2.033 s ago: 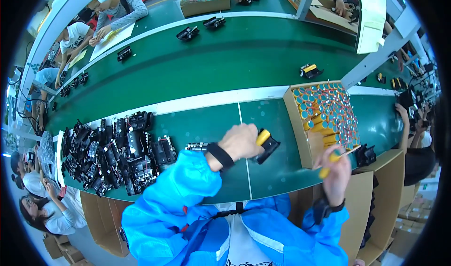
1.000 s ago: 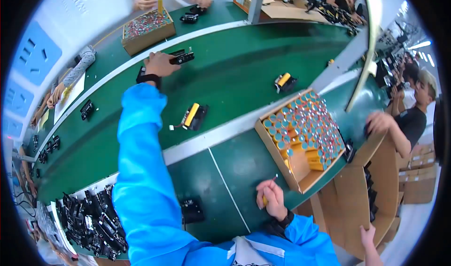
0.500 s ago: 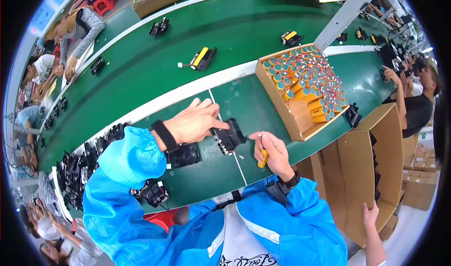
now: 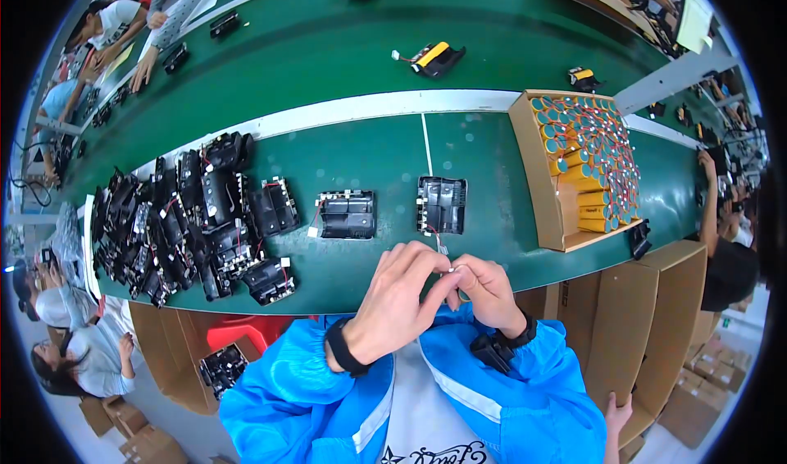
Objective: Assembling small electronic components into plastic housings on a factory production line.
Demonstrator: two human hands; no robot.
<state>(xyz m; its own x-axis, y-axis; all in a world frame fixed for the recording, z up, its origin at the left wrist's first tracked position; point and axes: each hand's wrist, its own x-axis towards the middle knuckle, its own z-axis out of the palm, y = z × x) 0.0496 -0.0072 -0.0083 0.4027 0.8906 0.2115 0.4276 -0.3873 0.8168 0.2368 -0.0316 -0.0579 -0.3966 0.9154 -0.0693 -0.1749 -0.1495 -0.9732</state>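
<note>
My left hand (image 4: 399, 304) and my right hand (image 4: 485, 294) meet in front of the green bench's near edge, fingertips pinched together. A small white bit (image 4: 452, 270) shows where they meet; it is too small to name surely. My right hand is closed round a yellow battery cell, now almost wholly hidden by the fingers. Just beyond them a black plastic housing (image 4: 443, 205) lies hollow side up, with a short white-ended lead toward my hands. Left of it lies a second black housing (image 4: 347, 215).
A heap of black housings (image 4: 197, 206) covers the bench's left part. At right stands a cardboard box (image 4: 537, 189) of yellow battery cells with wires. Beyond runs a green conveyor (image 4: 328, 62) carrying housings, some with yellow cells. Large cartons (image 4: 611, 316) stand at lower right, near another person's hand (image 4: 617, 415).
My left hand has left the black housing and come back to my right hand. The housing now lies free, turned on the bench. My view has shifted, showing more of the heap.
</note>
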